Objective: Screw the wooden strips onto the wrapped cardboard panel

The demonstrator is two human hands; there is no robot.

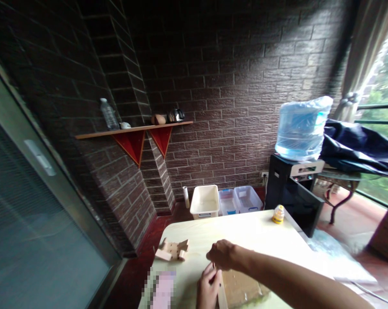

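Note:
Near the front of the pale table (pixel 245 227), my right hand (pixel 224 254) is closed in a fist above my left hand's fingertips. What it grips is hidden, though a thin dark bit shows just below it. My left hand (pixel 208 285) is closed, fingers bent, at the upper end of a light wooden strip (pixel 222 296). Right of the strip, partly under my right forearm, lies a flat brown cardboard piece (pixel 242 287). To the left sits a small wooden assembly (pixel 173 249) with several upright parts and holes.
A pink flat item (pixel 163 289), partly blurred out, lies at the table's left. A yellow-based clear bottle (pixel 278 214) stands at the far right corner. Behind are a cream bin (pixel 205 201), clear bins (pixel 247 199) and a water dispenser (pixel 284 184). A shelf (pixel 136 128) hangs on the wall.

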